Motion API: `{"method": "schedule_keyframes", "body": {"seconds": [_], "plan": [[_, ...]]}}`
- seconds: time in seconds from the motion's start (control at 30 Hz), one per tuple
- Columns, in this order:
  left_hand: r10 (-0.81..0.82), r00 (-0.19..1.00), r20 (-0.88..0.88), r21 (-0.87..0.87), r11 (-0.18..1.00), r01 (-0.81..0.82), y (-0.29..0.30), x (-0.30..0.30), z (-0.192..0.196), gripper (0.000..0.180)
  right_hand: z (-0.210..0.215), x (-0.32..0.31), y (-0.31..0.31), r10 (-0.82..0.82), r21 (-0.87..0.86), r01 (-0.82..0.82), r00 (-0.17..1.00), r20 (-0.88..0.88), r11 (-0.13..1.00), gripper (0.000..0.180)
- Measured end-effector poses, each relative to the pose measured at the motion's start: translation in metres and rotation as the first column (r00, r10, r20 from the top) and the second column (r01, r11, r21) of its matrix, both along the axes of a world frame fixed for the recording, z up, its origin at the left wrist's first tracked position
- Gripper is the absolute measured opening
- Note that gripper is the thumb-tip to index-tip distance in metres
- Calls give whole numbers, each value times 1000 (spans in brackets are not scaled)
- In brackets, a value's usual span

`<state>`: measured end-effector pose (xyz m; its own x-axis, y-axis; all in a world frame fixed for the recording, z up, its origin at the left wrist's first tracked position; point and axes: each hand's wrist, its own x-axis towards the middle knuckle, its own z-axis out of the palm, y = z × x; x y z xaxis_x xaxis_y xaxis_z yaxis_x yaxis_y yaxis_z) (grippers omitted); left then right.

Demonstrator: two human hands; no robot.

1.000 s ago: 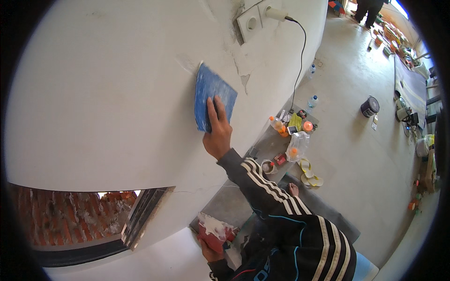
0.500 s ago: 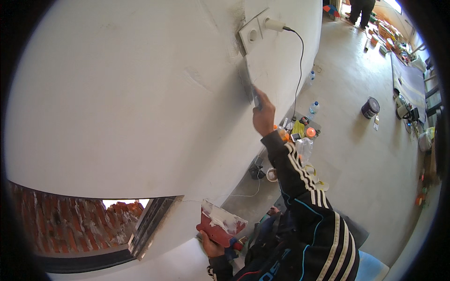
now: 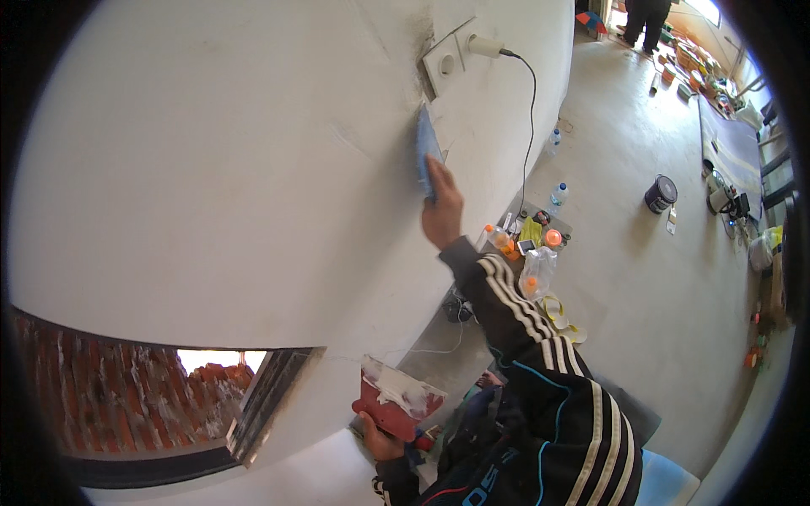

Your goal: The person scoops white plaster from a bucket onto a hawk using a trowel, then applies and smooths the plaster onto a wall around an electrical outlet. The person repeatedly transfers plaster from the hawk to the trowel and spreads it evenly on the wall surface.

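Observation:
My right hand point(image 3: 444, 212) is closed on a blue putty knife point(image 3: 424, 148), its wide blade lying close along the white wall point(image 3: 253, 185) just below a double socket point(image 3: 445, 67). Grey smudges and patches mark the wall around that socket. Lower down, my left hand point(image 3: 381, 440) grips a red, wide putty knife point(image 3: 378, 406) from below. A thick smear of whitish putty point(image 3: 405, 393) covers its upper face. My left fingers are partly hidden behind the red putty knife.
A plugged-in charger point(image 3: 485, 46) trails a black cable point(image 3: 531, 118) down the wall. Bottles, a plastic bag point(image 3: 537, 270) and yellow flip-flops point(image 3: 553, 312) lie on the floor along it. Farther right stands a dark paint bucket point(image 3: 661, 195). A window opening point(image 3: 278, 396) is at lower left; a person point(image 3: 646, 21) stands far off.
My right hand has moved a little left with the blue putty knife, whose blade has turned and now shows its blue face. My left hand and the red putty knife stay nearly still.

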<state>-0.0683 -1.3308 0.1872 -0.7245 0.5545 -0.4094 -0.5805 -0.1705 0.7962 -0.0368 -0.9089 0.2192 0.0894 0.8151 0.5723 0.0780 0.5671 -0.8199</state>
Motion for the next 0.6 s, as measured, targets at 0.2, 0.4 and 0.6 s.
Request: {"method": "schedule_keyframes", "body": {"seconds": [0.2, 0.4, 0.6], "plan": [[-17, 998, -58, 24, 1000, 19, 20, 1, 11, 51, -43, 20, -70, 352, -70, -350, 935, 29, 934, 64], [-56, 963, -262, 14, 998, 62, 60, 7, 24, 44, -88, 181, -116, 284, -716, -446, 895, -344, 536, 30], [-219, 956, -195, -76, 975, 208, 86, 41, 44, 42, 0, 308, -130, 647, -772, -488, 751, -133, 407, 59]]}}
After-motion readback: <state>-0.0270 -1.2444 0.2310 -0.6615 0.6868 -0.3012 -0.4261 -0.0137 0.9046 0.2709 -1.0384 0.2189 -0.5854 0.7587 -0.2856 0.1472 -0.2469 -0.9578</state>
